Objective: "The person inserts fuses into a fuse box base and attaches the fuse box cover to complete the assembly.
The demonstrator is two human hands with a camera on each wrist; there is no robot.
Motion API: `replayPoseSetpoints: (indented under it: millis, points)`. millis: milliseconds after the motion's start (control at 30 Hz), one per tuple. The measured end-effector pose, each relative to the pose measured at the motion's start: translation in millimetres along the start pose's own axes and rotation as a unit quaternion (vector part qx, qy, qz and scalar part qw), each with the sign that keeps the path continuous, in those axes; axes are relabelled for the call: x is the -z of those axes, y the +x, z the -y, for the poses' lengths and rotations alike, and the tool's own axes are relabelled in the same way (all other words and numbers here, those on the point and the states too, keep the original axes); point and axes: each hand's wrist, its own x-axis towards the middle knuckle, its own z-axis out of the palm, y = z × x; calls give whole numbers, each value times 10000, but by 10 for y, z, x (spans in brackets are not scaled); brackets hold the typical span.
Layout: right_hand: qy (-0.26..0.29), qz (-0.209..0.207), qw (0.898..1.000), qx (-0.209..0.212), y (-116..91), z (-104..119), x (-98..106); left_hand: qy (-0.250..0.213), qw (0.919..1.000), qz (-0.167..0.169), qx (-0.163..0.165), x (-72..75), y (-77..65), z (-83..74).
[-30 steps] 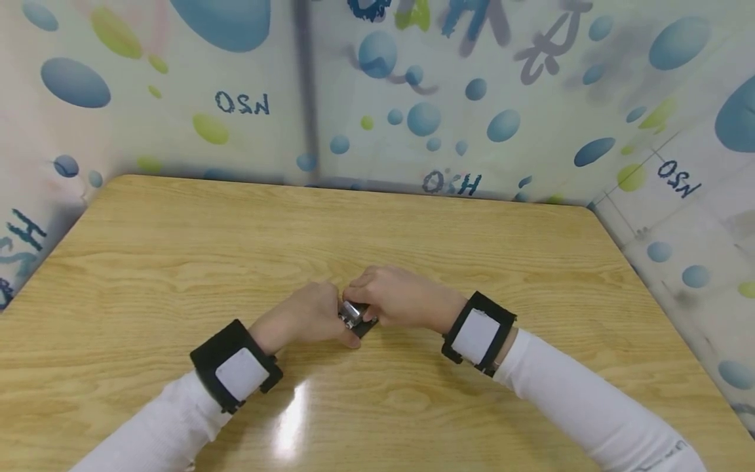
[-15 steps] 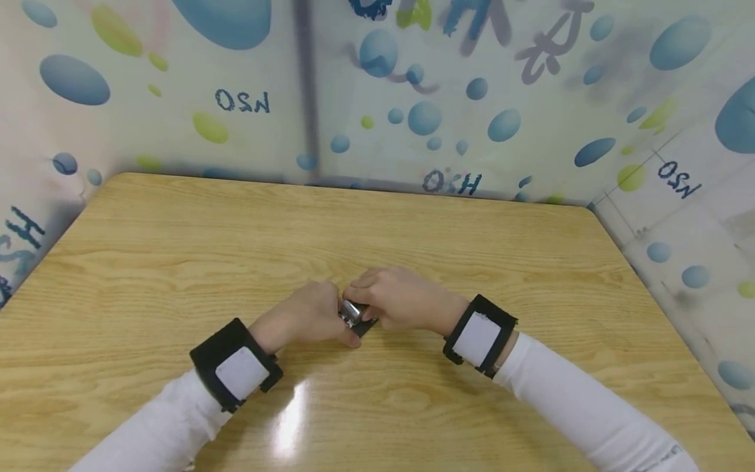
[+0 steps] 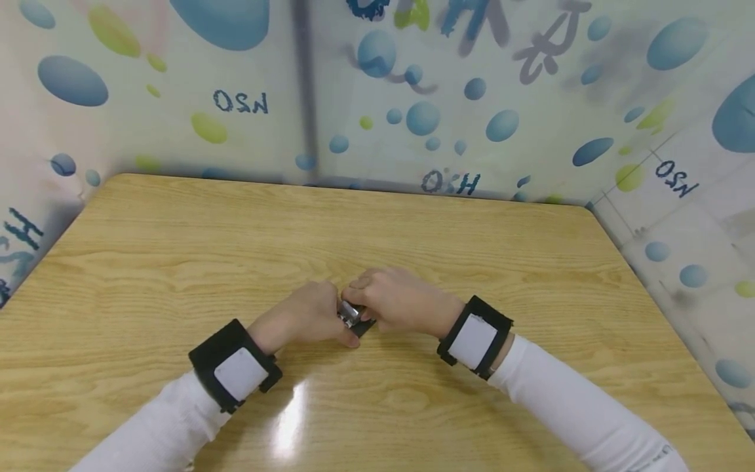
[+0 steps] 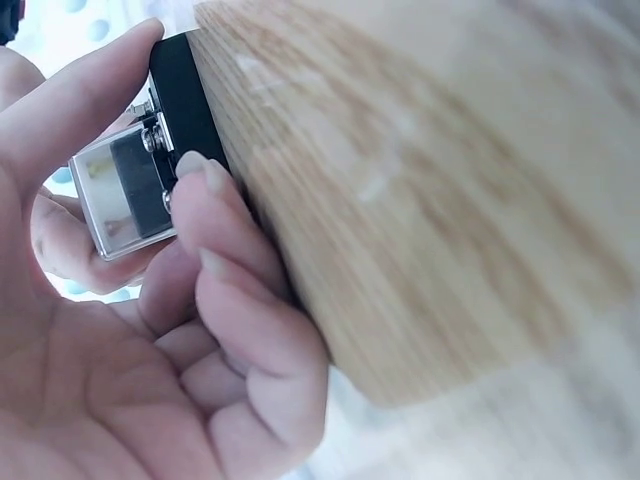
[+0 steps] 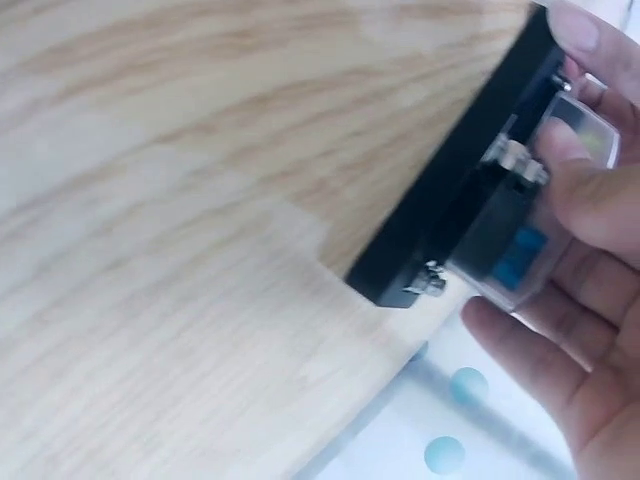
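Note:
Both hands meet over a small device near the middle of the table. It has a black base (image 5: pixel 450 170) with metal screw terminals (image 5: pixel 428 280) and a clear plastic case (image 4: pixel 122 195); its exact kind cannot be told. In the right wrist view a blue part (image 5: pixel 518 256) shows inside the case. My left hand (image 3: pixel 303 311) grips the black base between thumb and fingertips. The right hand (image 3: pixel 401 298) pinches the clear case, its thumb (image 5: pixel 590 200) lying on one side. The fingers hide part of the device in the head view.
A wood-grain table (image 3: pixel 377 406) spreads around the hands and reflects a bright light at the front. Behind it stands a white wall covering (image 3: pixel 259 144) with blue and green spots. Each wrist wears a black band (image 3: pixel 236 365).
Both hands keep their hold on the device, which stays in nearly the same place. The right wrist and forearm have shifted slightly to the left.

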Motion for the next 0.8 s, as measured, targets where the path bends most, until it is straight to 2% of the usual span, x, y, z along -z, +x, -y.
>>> replayPoseSetpoints:
  millis: [300, 433, 567, 800]
  points:
    - [170, 122, 9995, -236, 20, 37, -8, 66, 10000, 13, 10, -1, -6, 31]
    - [737, -31, 9964, -429, 21, 32, -29, 95, 9999, -19, -67, 7, -18, 54]
    - [1412, -117, 9876, -670, 26, 11, -37, 139, 9997, -87, -175, 9, -36, 72]
    - [1911, 145, 9758, -1052, 7, -39, -55, 184, 9996, -171, -154, 11, -69, 74]
